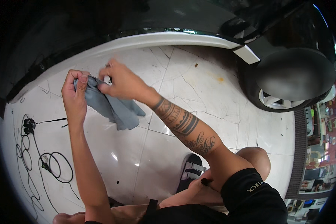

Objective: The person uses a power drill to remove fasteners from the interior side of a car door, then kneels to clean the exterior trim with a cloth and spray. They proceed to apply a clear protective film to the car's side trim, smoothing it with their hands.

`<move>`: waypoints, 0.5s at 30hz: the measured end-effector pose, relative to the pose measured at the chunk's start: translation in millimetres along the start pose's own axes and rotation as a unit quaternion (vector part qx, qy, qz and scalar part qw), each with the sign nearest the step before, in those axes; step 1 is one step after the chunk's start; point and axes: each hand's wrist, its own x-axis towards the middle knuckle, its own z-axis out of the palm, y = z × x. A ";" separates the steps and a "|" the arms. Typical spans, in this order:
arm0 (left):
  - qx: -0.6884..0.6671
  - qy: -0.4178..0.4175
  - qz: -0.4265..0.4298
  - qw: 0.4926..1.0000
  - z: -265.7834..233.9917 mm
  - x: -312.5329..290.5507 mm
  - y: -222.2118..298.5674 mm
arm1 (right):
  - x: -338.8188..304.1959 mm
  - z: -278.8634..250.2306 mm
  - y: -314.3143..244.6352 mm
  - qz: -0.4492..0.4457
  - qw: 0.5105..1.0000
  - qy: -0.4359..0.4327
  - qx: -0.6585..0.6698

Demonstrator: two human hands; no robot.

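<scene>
A grey-blue cloth [119, 112] hangs in loose folds over the tiled floor. My left hand [74, 87] is closed on its upper left corner, with the thumb pressed on top. Beside it, my right hand [125, 80] has curled, slightly blurred fingers, and its thumb meets the cloth's upper edge at a dark fold. What lies inside those curled fingers is partly hidden. Both hands are held in front of the white lower sill [168, 38] of a dark car, apart from it.
A car wheel [276, 100] stands at the right, beside a white sill end [246, 54]. Thin black cables [59, 168] lie coiled on the cracked white tiles [198, 100] at the left. My shoe [192, 170] is below centre. Shelving with goods [324, 145] is at the far right.
</scene>
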 end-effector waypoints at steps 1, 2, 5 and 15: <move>-0.018 0.024 -0.004 1.000 -0.4 1.3 -1.1 | -4.2 5.4 5.9 0.027 0.999 -0.028 -0.011; -0.025 0.050 0.008 0.998 -6.8 3.5 2.7 | -6.6 13.9 8.2 0.051 0.997 -0.058 -0.017; -0.039 0.123 0.036 0.991 -25.3 7.2 9.1 | -4.2 23.0 21.0 0.078 0.978 -0.183 -0.071; 0.111 -0.148 -0.149 0.971 -126.1 -21.1 -55.4 | 16.3 -83.2 41.5 0.117 0.922 -0.324 -0.175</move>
